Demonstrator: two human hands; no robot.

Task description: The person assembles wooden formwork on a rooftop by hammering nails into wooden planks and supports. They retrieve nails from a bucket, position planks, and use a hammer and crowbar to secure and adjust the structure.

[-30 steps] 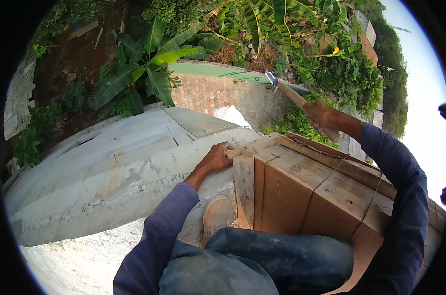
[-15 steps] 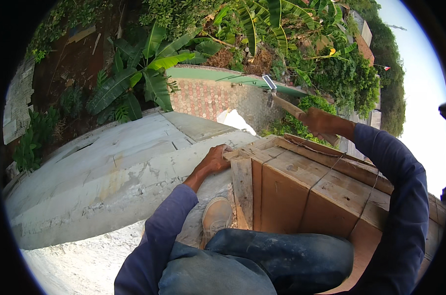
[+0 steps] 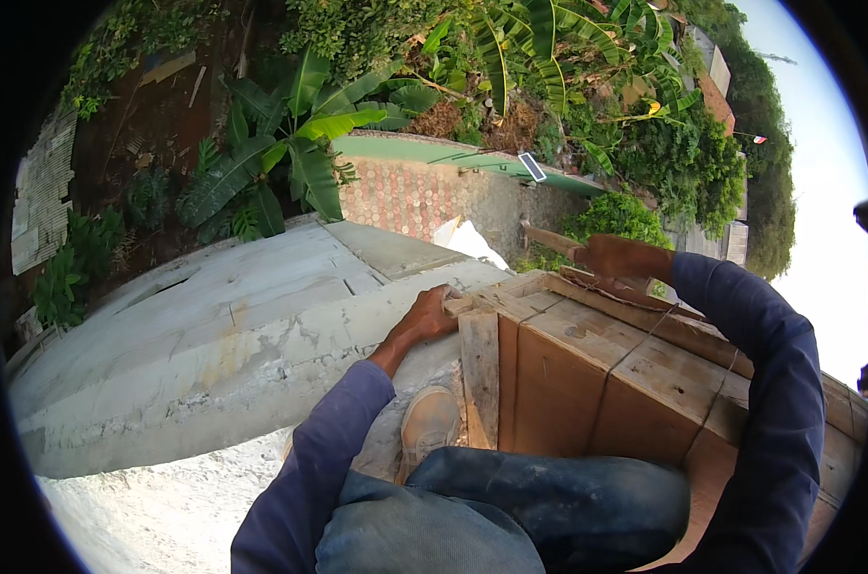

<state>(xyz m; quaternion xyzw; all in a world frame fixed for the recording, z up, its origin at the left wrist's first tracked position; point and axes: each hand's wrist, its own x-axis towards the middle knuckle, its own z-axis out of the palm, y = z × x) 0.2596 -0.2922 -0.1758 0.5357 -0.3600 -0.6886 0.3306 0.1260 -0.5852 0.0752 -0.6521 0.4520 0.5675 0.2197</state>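
My right hand (image 3: 621,258) is closed around the wooden handle of a hammer (image 3: 554,241), held out past the far side of the timber formwork (image 3: 573,330). The hammer's head points left and stands above the drop, near the formwork's far corner. My left hand (image 3: 426,318) grips the end of a wooden piece (image 3: 465,304) at that corner; its fingertips are partly hidden. Below this hand an upright wooden board (image 3: 479,368) closes the formwork's end. Tie wires (image 3: 627,359) run around the formwork's planks and brown side panels.
A grey concrete ledge (image 3: 252,335) stretches left beside my shoe (image 3: 429,421). Beyond its edge lies a drop to a paved path (image 3: 396,199), a green-topped wall (image 3: 424,148) and banana plants (image 3: 290,143). A white sheet (image 3: 467,239) and a small solar panel (image 3: 532,166) show below.
My right hand and the hammer have come down and slightly left, toward the formwork. The left hand keeps its grip on the corner. The whole view has shifted slightly.
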